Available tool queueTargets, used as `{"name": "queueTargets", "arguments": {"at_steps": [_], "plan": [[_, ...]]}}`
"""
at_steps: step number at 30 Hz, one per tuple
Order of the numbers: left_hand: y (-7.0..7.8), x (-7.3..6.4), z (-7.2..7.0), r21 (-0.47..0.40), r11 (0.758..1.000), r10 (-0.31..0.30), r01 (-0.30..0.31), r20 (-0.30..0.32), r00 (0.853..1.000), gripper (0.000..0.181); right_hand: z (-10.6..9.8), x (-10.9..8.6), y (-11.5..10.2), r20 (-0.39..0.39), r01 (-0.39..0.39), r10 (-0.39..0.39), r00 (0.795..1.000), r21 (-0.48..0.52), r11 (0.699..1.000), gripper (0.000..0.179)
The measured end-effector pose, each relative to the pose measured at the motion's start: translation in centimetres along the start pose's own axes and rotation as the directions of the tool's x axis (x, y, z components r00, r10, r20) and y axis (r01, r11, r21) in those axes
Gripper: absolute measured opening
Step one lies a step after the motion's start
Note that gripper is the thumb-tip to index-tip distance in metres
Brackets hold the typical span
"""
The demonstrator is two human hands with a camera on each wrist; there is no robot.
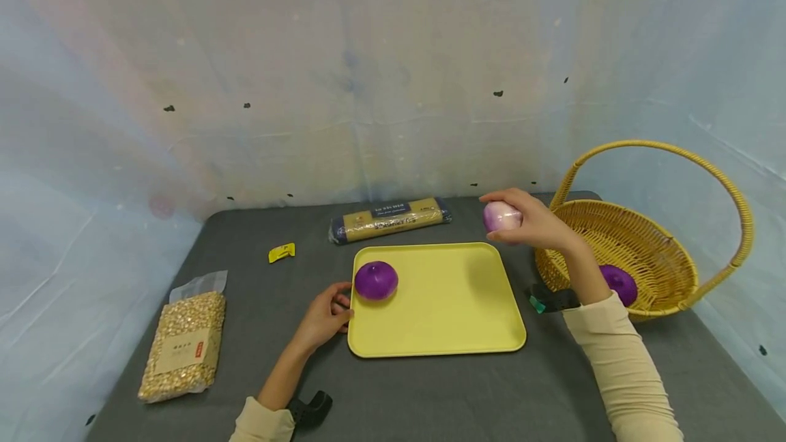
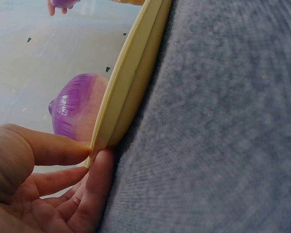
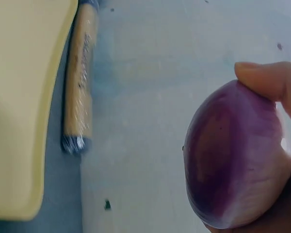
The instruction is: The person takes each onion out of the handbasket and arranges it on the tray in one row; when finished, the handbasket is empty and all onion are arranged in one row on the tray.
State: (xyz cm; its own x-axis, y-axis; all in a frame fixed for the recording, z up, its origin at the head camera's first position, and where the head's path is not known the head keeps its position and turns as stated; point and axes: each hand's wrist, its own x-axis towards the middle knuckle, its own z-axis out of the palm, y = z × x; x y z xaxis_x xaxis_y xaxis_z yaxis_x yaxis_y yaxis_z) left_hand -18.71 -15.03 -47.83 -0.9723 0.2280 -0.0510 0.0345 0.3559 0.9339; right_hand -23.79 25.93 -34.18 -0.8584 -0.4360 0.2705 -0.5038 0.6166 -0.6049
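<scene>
My left hand pinches the left rim of a yellow tray; in the left wrist view the thumb lies on one side of the rim and fingers on the other. Inside the tray, near that rim, sits a shiny purple onion with a small pointed tip. My right hand grips a paler purple-and-white onion, held up beyond the tray's far right corner. Up close in the right wrist view, this onion is smooth and glossy, and part of the hand is hidden behind it.
A wicker basket with a tall handle stands at the right, a purple onion inside. Behind the tray lies a wrapped roll. Leftward are a small yellow packet and a clear bag of yellowish kernels. A curtain hangs behind the grey table.
</scene>
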Motion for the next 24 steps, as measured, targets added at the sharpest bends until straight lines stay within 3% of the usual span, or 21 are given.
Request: {"name": "queueTargets", "arguments": {"at_steps": [14, 24], "plan": [[-0.1, 0.0, 0.0, -0.002, 1.0, 0.001, -0.001, 0.004, 1.0, 0.05, 5.9, 1.8, -1.7, 0.099, 0.041, -0.047, 0.994, 0.061, 0.997, 0.062], [-0.2, 0.2, 0.0, 0.006, 1.0, 0.008, -0.008, -0.013, 1.0, 0.049, 9.7, 2.1, -1.9, 0.163, 0.013, -0.029, 0.986, 0.098, 0.995, 0.062]]}}
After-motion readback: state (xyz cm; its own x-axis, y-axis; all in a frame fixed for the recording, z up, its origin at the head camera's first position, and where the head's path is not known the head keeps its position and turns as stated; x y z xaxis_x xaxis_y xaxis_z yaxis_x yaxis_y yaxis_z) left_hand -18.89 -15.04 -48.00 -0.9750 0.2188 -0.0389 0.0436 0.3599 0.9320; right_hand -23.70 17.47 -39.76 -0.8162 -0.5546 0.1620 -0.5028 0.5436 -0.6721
